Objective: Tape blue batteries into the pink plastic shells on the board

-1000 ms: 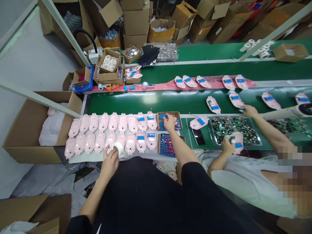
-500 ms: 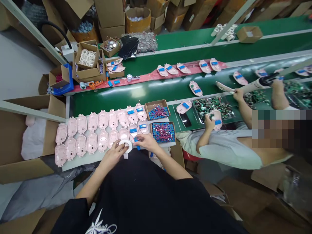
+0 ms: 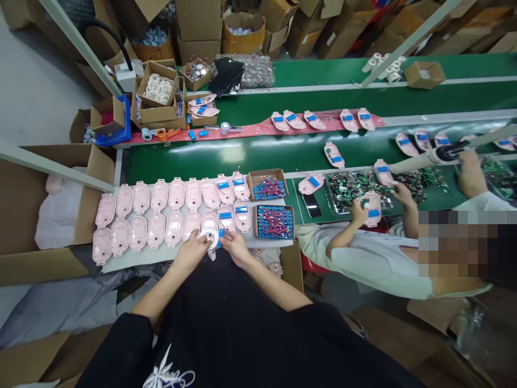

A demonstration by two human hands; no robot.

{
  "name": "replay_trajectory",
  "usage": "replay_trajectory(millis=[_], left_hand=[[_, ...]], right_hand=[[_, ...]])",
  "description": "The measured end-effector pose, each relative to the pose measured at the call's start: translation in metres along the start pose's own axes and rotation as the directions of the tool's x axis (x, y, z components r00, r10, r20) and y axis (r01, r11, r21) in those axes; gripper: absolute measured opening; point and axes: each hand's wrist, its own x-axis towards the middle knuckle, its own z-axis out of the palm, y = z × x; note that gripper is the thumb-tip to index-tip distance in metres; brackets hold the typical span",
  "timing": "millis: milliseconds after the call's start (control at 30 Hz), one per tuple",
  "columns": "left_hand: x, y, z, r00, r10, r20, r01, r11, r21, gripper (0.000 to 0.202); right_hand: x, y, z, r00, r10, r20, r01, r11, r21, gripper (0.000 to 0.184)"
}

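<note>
My left hand (image 3: 193,250) is closed round a white roll of tape (image 3: 210,237) at the near edge of the bench. Right beside it, my right hand (image 3: 235,246) pinches a small blue battery (image 3: 222,234) against the roll. Just beyond lie two rows of pink plastic shells (image 3: 161,213) on a white sheet; the rightmost few carry blue batteries. Two small cardboard boxes of blue batteries with red wires (image 3: 274,221) stand to the right of the shells.
A green conveyor belt (image 3: 258,153) runs behind, carrying pink shells. A co-worker in a white shirt (image 3: 363,253) sits at my right, handling a shell over a tray of green circuit boards (image 3: 351,186). A large open carton (image 3: 48,205) stands left; small boxes beyond.
My right hand left the far battery box, came back to the bench edge and now holds a blue battery at the tape roll. The left hand kept the roll and shifted slightly right.
</note>
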Motion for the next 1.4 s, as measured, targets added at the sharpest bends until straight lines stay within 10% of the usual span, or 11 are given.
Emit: replay_trajectory(millis=[367, 567, 733, 800, 900, 1067, 1400], left_hand=[[-0.022, -0.023, 0.008, 0.992, 0.025, 0.124, -0.019, 0.998, -0.055, 0.029], [-0.018, -0.026, 0.014, 0.981, -0.163, 0.101, 0.161, 0.986, 0.031, 0.037], [-0.033, -0.034, 0.011, 0.983, -0.175, 0.049, 0.176, 0.984, -0.017, 0.037], [-0.050, -0.044, 0.010, 0.962, -0.272, -0.037, 0.270, 0.962, -0.042, 0.035], [-0.076, -0.058, 0.012, 0.917, -0.379, -0.122, 0.372, 0.925, -0.078, 0.034], [-0.103, -0.059, 0.023, 0.865, -0.467, -0.182, 0.450, 0.884, -0.127, 0.032], [-0.138, -0.036, 0.041, 0.761, -0.631, -0.154, 0.600, 0.774, -0.204, 0.032]], right_hand=[[0.047, -0.003, 0.004, 0.876, 0.409, 0.256, -0.302, 0.878, -0.371, 0.041], [0.068, 0.051, 0.024, 0.991, 0.122, -0.045, -0.115, 0.984, 0.133, 0.038], [0.157, -0.011, -0.004, 0.876, -0.292, -0.384, 0.234, 0.953, -0.192, 0.036], [0.194, -0.043, -0.016, 0.895, -0.398, -0.202, 0.236, 0.807, -0.542, 0.043], [0.231, -0.069, -0.019, 0.952, -0.256, 0.166, 0.251, 0.345, -0.905, 0.046], [0.267, -0.070, 0.001, 0.933, 0.005, 0.361, 0.349, -0.267, -0.898, 0.050], [0.310, -0.046, 0.015, 0.890, 0.147, 0.431, 0.451, -0.409, -0.793, 0.060]])
